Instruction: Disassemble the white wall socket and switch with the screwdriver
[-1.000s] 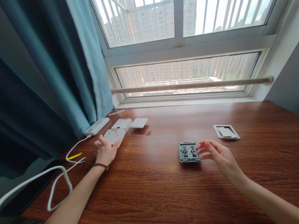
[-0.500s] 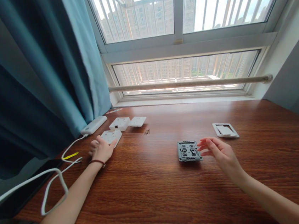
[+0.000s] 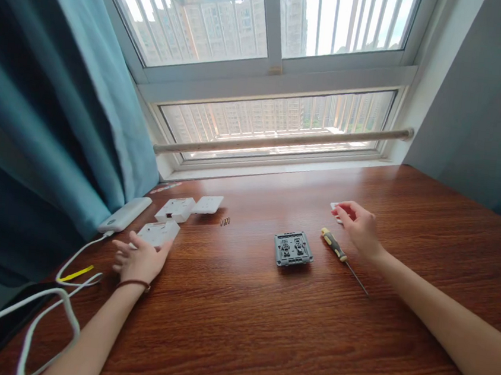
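Note:
My left hand rests on the wooden table with its fingers spread, touching the near edge of a white switch plate. My right hand has reached to the far right and covers most of a white frame plate, its fingers curled over the plate. A grey switch module lies face up between the hands. A screwdriver with a yellow and black handle lies just right of the module, beside my right wrist.
Two more white switch parts and a white power bank with a white cable sit at the left by a blue curtain. Small screws lie near them. A window runs behind.
My right hand left the grey module and moved right onto the white frame plate. The screwdriver now lies in view. My left hand slid back a little from the white plate.

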`<state>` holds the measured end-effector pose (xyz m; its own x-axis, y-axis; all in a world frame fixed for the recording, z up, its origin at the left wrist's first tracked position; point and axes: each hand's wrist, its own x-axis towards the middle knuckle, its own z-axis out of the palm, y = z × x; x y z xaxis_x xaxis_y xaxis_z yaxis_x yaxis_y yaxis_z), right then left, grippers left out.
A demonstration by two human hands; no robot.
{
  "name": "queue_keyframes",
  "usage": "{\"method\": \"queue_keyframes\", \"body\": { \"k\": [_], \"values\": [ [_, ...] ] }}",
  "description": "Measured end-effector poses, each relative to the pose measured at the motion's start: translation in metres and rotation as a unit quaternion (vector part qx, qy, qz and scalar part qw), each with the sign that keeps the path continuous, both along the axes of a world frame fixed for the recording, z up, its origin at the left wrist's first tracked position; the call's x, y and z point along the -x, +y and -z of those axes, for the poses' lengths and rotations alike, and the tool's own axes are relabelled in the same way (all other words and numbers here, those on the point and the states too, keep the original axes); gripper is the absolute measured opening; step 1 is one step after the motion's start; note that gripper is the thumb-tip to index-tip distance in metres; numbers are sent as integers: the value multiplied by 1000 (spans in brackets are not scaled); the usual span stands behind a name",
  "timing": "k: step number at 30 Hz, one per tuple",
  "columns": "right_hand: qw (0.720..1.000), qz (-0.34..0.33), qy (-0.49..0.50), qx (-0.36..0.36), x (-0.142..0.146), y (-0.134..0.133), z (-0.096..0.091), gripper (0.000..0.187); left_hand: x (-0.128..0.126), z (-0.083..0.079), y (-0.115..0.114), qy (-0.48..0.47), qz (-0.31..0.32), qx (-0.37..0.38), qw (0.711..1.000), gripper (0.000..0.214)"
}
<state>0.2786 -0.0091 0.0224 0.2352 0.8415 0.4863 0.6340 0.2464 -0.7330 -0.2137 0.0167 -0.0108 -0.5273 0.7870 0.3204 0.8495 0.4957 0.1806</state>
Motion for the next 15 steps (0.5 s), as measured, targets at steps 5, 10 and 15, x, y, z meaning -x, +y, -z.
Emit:
{"method": "queue_keyframes", "body": {
  "k": [5,10,15],
  "values": [
    [975,128,-181,25,-44,26,14,24,-55,-10,-28,71,154,-125,978,87],
    [951,141,-264,78,-41,24,28,33,-132,-25,-50,37,427,-159,890,71],
    [932,160,-311,99,-29,18,32,33,-196,-29,-42,-87,599,-76,792,71]
  ]
}}
